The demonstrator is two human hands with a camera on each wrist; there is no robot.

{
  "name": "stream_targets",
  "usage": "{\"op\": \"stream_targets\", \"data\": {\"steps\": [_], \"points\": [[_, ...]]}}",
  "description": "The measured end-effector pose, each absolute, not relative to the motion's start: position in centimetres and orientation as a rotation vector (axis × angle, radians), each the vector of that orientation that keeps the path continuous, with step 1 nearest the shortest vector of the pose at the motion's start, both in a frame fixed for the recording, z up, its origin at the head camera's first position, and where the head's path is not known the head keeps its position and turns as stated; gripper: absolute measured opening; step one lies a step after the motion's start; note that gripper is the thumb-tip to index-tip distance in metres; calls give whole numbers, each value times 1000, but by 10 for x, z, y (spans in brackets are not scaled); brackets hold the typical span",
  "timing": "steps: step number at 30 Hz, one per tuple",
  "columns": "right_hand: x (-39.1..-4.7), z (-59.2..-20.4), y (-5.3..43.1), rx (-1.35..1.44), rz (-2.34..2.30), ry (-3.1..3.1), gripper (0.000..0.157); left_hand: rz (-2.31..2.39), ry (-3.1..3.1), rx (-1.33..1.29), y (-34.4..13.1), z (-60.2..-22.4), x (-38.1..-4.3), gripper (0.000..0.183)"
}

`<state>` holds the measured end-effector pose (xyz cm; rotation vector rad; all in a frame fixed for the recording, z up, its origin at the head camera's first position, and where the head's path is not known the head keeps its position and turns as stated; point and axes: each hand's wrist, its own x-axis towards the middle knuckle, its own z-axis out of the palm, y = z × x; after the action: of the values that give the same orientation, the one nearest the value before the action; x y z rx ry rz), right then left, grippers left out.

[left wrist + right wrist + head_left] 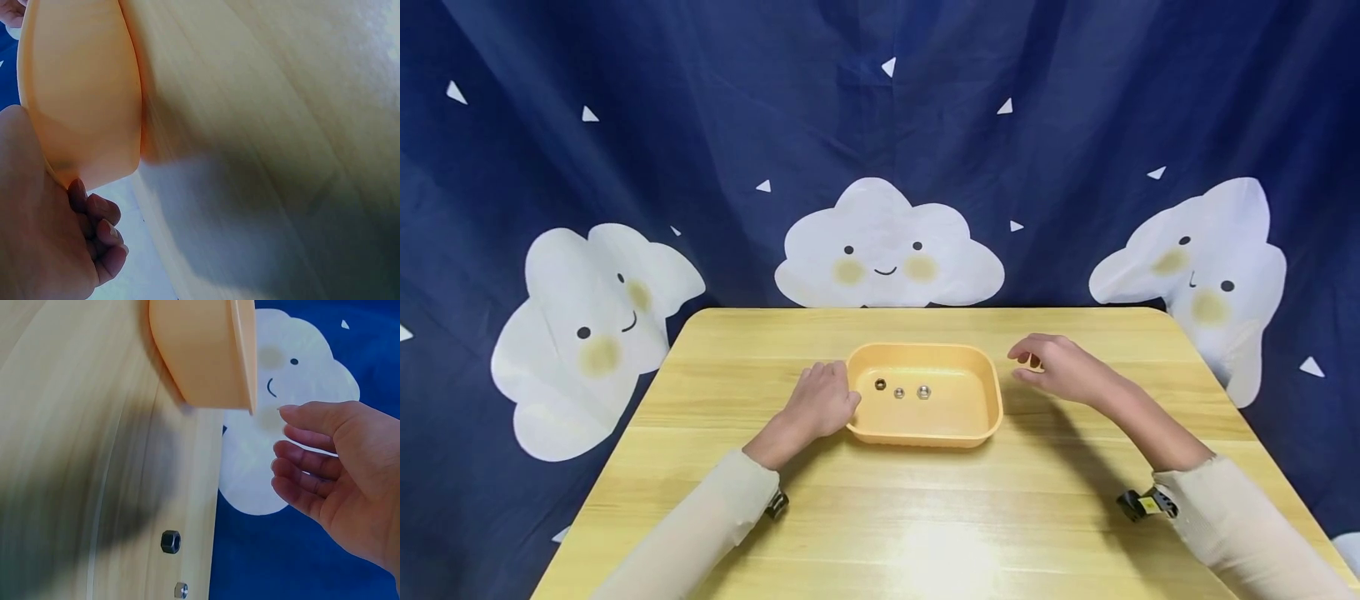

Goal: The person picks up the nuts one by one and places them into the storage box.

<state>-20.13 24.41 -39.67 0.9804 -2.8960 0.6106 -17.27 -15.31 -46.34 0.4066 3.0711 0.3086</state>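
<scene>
A shallow yellow-orange plastic tray sits on the table, with a dark hex nut, a small silver nut and a larger silver nut inside. My left hand grips the tray's left rim, thumb over the edge and fingers curled on the outside. Beside the tray's right end, apart from it, my right hand hovers with loosely bent fingers and nothing held. Below that hand, the right wrist view shows a dark hex nut and a silver nut on the tabletop; the head view hides them.
The light wood table reaches back to a dark blue curtain printed with white clouds. A black wrist device shows at the right sleeve and another at the left.
</scene>
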Motion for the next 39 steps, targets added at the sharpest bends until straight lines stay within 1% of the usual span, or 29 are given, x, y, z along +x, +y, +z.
{"op": "stream_targets", "data": {"steps": [13,39], "points": [[-205,-401,255,911,594,-2926,24,307,3082,415,-154,-461,-173,25],[-205,-420,272,870,587,-2944,24,291,3070,403,-153,-463,-172,24]]}}
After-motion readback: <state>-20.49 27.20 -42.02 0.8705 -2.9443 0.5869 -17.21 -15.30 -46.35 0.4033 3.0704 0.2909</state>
